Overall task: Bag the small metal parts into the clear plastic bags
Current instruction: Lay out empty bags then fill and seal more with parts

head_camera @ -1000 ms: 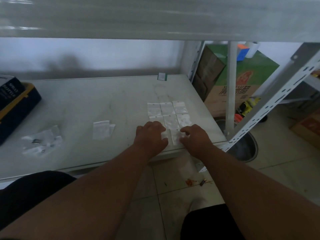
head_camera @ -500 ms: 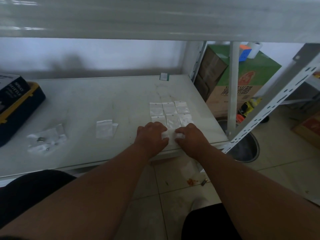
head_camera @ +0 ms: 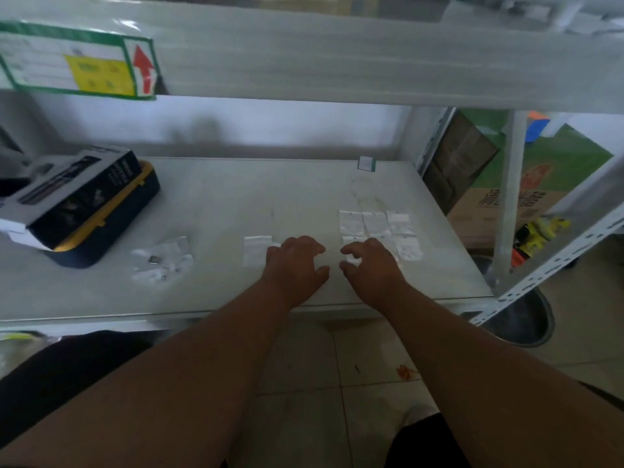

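Where a second ago both hands pressed down on the nearest bags of the filled grid, the left hand [head_camera: 297, 265] and right hand [head_camera: 371, 265] now float just above the worktop [head_camera: 236, 204] with fingers loosely curled and thumbs apart, holding nothing that can be made out. They sit further left than before, so the grid of filled bags [head_camera: 376, 228] lies mostly uncovered beside the right hand. That suggests one more bag is laid down and the next round begins. The empty bags [head_camera: 256, 249] lie just left of the left hand; the small metal parts [head_camera: 155, 260] rest on a crumpled plastic heap [head_camera: 163, 261] further left, near the dark case [head_camera: 98, 211]. The worktop's front edge runs just under the wrists, and the grid sits near the right corner post [head_camera: 510, 204]. Open surface lies between the hands and the heap, under a low shelf [head_camera: 337, 55].
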